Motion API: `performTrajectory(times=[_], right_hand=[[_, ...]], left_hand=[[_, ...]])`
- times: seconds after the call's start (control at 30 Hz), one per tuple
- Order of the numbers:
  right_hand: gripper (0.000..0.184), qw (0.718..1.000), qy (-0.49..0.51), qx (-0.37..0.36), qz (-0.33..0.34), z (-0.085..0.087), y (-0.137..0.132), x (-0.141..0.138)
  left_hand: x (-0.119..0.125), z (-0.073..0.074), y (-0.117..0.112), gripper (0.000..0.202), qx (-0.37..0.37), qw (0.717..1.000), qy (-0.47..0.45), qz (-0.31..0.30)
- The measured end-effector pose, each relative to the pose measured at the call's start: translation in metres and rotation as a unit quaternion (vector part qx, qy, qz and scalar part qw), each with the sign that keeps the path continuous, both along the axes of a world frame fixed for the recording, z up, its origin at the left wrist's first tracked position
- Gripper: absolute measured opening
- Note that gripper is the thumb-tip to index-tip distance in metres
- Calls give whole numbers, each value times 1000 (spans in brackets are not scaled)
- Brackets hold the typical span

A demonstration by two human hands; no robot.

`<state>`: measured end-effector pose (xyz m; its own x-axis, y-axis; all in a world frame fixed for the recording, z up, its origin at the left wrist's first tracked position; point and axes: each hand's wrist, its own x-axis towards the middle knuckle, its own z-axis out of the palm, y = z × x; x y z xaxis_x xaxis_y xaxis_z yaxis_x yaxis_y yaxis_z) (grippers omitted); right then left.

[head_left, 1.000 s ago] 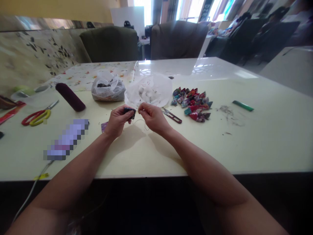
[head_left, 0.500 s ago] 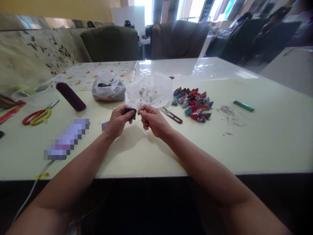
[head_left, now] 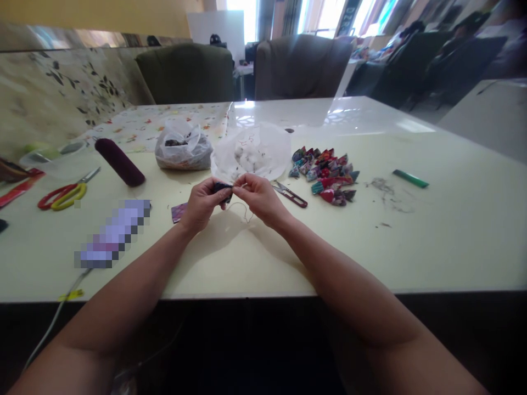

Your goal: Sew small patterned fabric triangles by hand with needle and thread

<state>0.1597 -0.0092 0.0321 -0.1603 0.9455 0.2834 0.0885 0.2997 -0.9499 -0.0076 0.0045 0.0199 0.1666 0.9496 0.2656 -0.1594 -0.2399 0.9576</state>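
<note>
My left hand (head_left: 201,203) is closed round a small dark fabric piece (head_left: 222,188), held just above the cream table (head_left: 432,241). My right hand (head_left: 257,196) pinches at that piece's right side, fingers pressed together, and a thin thread (head_left: 242,209) loops down from the pinch. Whether a needle is in the pinch is too small to see. Both hands meet in front of a white plastic bag of stuffing (head_left: 253,151).
A pile of colourful fabric triangles (head_left: 325,173) and thread snips (head_left: 290,194) lie to the right, a green stick (head_left: 409,178) farther right. Left are a second plastic bag (head_left: 183,148), a maroon roll (head_left: 119,162), red-and-yellow scissors (head_left: 61,196) and a small patterned scrap (head_left: 180,212).
My right hand dipped toward me and then came back up against the fabric piece. The thread loop hangs below it again. My left hand stays in place.
</note>
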Motion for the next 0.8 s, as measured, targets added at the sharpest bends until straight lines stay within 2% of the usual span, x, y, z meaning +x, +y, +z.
performTrajectory(times=[0.17,0.37,0.57,0.8], right_hand=[[13,998,-27,55,-18,-2,1,2],[12,994,-94,44,-29,-1,2,2],[11,983,-133,108,-72,5,0,7],[10,968,-202,140,-59,9,-5,8]], left_hand=[[0,0,-1,26,-37,999,-16,8],[-3,0,2,33,-85,995,-13,55],[-3,3,-1,28,-21,997,44,63],[-1,5,-5,17,50,988,125,73]])
